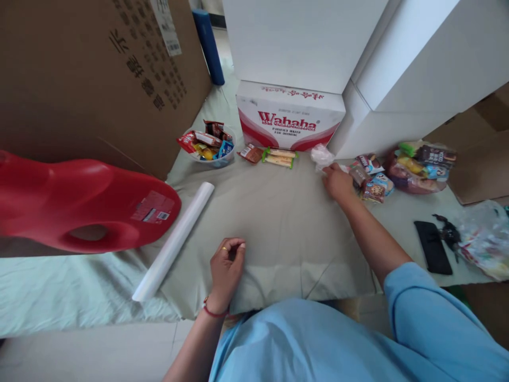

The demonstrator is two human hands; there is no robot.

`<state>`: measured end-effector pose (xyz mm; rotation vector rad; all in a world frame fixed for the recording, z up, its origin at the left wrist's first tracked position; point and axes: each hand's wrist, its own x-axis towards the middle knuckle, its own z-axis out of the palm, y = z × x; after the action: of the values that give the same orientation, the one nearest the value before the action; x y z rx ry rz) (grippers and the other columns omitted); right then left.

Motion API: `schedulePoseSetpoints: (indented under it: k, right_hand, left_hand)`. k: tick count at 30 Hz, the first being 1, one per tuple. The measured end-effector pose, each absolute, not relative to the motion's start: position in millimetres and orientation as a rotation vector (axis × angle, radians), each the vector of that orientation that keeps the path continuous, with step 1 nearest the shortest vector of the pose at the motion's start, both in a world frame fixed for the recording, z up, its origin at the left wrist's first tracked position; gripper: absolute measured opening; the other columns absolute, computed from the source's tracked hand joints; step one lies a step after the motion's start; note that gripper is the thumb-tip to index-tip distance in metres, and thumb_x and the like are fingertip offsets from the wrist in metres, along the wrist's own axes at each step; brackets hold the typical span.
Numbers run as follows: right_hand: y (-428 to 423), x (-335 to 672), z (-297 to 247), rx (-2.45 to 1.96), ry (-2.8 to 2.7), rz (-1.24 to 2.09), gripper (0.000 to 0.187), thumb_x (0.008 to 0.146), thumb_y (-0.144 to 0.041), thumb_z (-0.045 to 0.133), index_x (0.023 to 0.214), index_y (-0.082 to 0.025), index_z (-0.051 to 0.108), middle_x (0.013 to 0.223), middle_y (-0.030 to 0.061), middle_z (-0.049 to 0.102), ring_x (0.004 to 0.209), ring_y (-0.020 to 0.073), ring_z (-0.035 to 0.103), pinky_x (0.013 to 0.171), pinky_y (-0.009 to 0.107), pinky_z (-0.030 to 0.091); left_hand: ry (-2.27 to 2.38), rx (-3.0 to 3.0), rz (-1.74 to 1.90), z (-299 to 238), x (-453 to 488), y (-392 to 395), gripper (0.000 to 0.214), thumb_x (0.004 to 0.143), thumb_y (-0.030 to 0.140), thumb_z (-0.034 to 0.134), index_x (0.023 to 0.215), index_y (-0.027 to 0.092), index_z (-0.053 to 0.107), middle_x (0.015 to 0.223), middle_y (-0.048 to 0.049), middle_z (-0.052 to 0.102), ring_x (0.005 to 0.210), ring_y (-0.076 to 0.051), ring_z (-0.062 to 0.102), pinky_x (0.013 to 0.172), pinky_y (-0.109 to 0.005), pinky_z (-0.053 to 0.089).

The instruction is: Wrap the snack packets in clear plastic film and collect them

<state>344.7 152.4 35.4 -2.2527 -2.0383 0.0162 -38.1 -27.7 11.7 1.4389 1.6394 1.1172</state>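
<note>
My right hand (338, 182) reaches to the back right of the cloth-covered table. Its fingers are closed at the edge of a crumpled clear plastic bag (322, 156); the fingertips are partly hidden. Just right of that hand lie several wrapped snacks, among them a brown packet (359, 173) and a blue biscuit packet (376, 187). My left hand (228, 270), with a ring and a red wrist cord, rests near the front edge. Its fingers are curled in toward the thumb, and nothing shows in them.
Bowls of snacks stand at back left (222, 158) and right (415, 180). Green-wrapped snack sticks (279, 157) lie by the Wahaha box (290, 116). Leftward are a white roll (175, 241), a red jug (91, 201) and a carton (99, 79); a black phone (433, 246) lies right.
</note>
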Motion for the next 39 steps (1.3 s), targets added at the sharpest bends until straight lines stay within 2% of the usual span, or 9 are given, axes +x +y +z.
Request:
schedulePoseSetpoints:
  k: [5, 10, 16, 22, 26, 29, 32, 36, 39]
  right_hand:
    - [155.6, 337.2, 32.6, -2.167, -1.847, 0.146, 0.028, 0.100, -0.023, 0.045, 0.104, -0.015, 0.071, 0.107, 0.0182, 0.073, 0.090, 0.0253, 0.066, 0.076, 0.033, 0.044]
    - [126.3, 338.1, 24.1, -1.841, -1.505, 0.381, 0.031, 0.101, -0.035, 0.042, 0.109, -0.019, 0.067, 0.097, 0.0097, 0.074, 0.072, 0.0183, 0.059, 0.069, 0.029, 0.045]
    - [136.1, 332.7, 22.7, -2.325, -1.877, 0.121, 0.035, 0.101, -0.028, 0.044, 0.118, -0.016, 0.073, 0.126, 0.0217, 0.066, 0.096, 0.0278, 0.066, 0.077, 0.034, 0.045]
    - [170.4, 335.7, 26.3, -2.364, -1.827, 0.101, 0.038, 0.105, -0.027, 0.037, 0.112, -0.012, 0.071, 0.126, 0.0259, 0.063, 0.099, 0.0292, 0.066, 0.080, 0.037, 0.046]
    - [153.6, 335.7, 35.6, -2.086, -1.591, 0.366, 0.024, 0.097, -0.033, 0.051, 0.087, -0.016, 0.066, 0.099, 0.0153, 0.067, 0.085, 0.0223, 0.060, 0.073, 0.032, 0.045]
    - [115.0, 330.0, 46.9, -1.659, -1.175, 0.820, 0.026, 0.091, -0.047, 0.058, 0.083, -0.023, 0.057, 0.074, 0.0001, 0.054, 0.058, 0.0127, 0.041, 0.053, 0.025, 0.035]
    - [66.9, 311.7, 52.2, -1.332, -0.793, 1.173, 0.033, 0.080, -0.051, 0.074, 0.083, -0.024, 0.054, 0.067, -0.0071, 0.043, 0.048, 0.0074, 0.022, 0.043, 0.021, 0.020]
    - [13.8, 270.0, 42.0, -1.238, -0.531, 1.491, 0.039, 0.070, -0.044, 0.088, 0.082, -0.022, 0.057, 0.057, -0.0109, 0.036, 0.044, 0.0039, 0.019, 0.040, 0.018, 0.015]
    - [-6.3, 240.9, 32.6, -1.223, -0.412, 1.669, 0.040, 0.068, -0.041, 0.089, 0.082, -0.021, 0.058, 0.055, -0.0115, 0.038, 0.042, 0.0021, 0.019, 0.039, 0.017, 0.013]
  left_hand:
    - [1.631, 1.408, 1.125, 16.1, -33.7, -37.3, 0.021, 0.093, 0.041, 0.063, 0.091, 0.023, 0.071, 0.087, -0.0024, 0.070, 0.078, -0.017, 0.065, 0.071, -0.027, 0.051]
    - [1.585, 1.371, 1.137, 17.5, -28.8, -32.0, 0.020, 0.094, 0.041, 0.064, 0.092, 0.023, 0.072, 0.086, -0.0021, 0.069, 0.078, -0.017, 0.064, 0.073, -0.027, 0.050]
    - [1.430, 1.393, 1.154, 24.2, -7.6, -15.7, 0.017, 0.093, 0.038, 0.066, 0.092, 0.023, 0.073, 0.086, -0.0022, 0.069, 0.077, -0.016, 0.063, 0.073, -0.028, 0.049]
    - [1.274, 1.338, 1.152, 33.9, 23.4, 14.9, 0.018, 0.090, 0.040, 0.068, 0.089, 0.022, 0.072, 0.085, -0.0028, 0.068, 0.078, -0.017, 0.062, 0.075, -0.029, 0.049]
    - [1.092, 1.119, 1.092, 33.7, 42.2, 40.3, 0.023, 0.084, 0.043, 0.075, 0.088, 0.021, 0.070, 0.077, -0.0009, 0.065, 0.070, -0.015, 0.058, 0.070, -0.029, 0.048]
    - [0.901, 0.970, 1.066, 26.8, 50.2, 48.6, 0.025, 0.084, 0.043, 0.076, 0.090, 0.020, 0.069, 0.078, -0.0004, 0.064, 0.068, -0.013, 0.057, 0.066, -0.027, 0.047]
    - [0.798, 0.885, 1.021, 15.4, 51.7, 47.8, 0.031, 0.087, 0.049, 0.075, 0.094, 0.019, 0.068, 0.087, -0.0025, 0.065, 0.072, -0.012, 0.059, 0.062, -0.025, 0.047]
    - [0.745, 0.914, 0.935, 3.0, 48.0, 43.4, 0.044, 0.089, 0.052, 0.076, 0.121, 0.024, 0.065, 0.129, -0.0102, 0.064, 0.096, -0.017, 0.066, 0.071, -0.027, 0.054]
    - [0.646, 0.923, 0.860, -1.6, 46.9, 42.5, 0.075, 0.078, 0.042, 0.089, 0.144, 0.032, 0.054, 0.154, -0.0112, 0.051, 0.120, -0.024, 0.062, 0.086, -0.033, 0.057]
